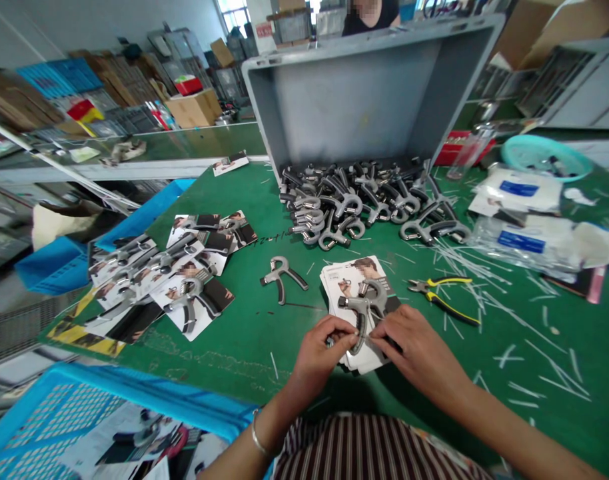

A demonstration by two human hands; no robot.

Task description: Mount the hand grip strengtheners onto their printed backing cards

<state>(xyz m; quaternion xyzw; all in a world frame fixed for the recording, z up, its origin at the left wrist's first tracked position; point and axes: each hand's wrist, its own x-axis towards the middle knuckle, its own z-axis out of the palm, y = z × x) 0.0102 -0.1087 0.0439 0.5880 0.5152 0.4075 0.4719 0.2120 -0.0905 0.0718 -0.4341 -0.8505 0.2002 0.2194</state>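
A grey and black hand grip strengthener (377, 292) lies on a stack of printed cards (329, 279) in front of me. My left hand (329, 343) is closed around the lower end of its left handle, thumb and forefinger pinched. Beside it, my right hand (404, 337) pinches thumb to fingers between the two handles; whatever is in that pinch is too small to make out. Another hand grip strengthener (283, 275) rests on the green table to the left of the stack. Yellow and black cutting pliers (447, 297) lie to the right.
A grey crate (354, 100) on its side spills a pile of hand grip strengtheners (344, 200). Cards bearing strengtheners (187, 300) lie left. White zip ties (484, 267) and plastic bags (519, 243) are right. A blue basket (39, 413) stands front left. A person (372, 17) is behind the crate.
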